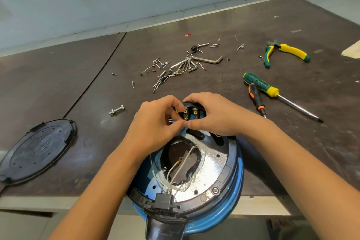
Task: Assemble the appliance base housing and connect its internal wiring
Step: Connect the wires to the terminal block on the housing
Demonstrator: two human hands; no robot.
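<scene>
Nearest you, below both wrists: round blue metal appliance base [238,177], upside down at bench edge. Thin white wires [176,169] lie loose across its open silver underside, one ring lug unattached. At far rim, your left hand [155,121] pinches one wire end, thumb to forefinger. Your right hand [212,117] curls over black terminal block with brass contacts [188,112]. Wiring looks partway done. Left of left hand: round black plastic bottom cover [37,150], not yet fitted. Beyond fingertips: scattered steel screws [175,66].

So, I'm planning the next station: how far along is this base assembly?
Done: black ring sits on the blue housing. In hand: left hand and right hand pinch a wire end at the terminal block. Left: white wires hang loose inside, bottom cover lies aside, screws lie scattered.
</scene>
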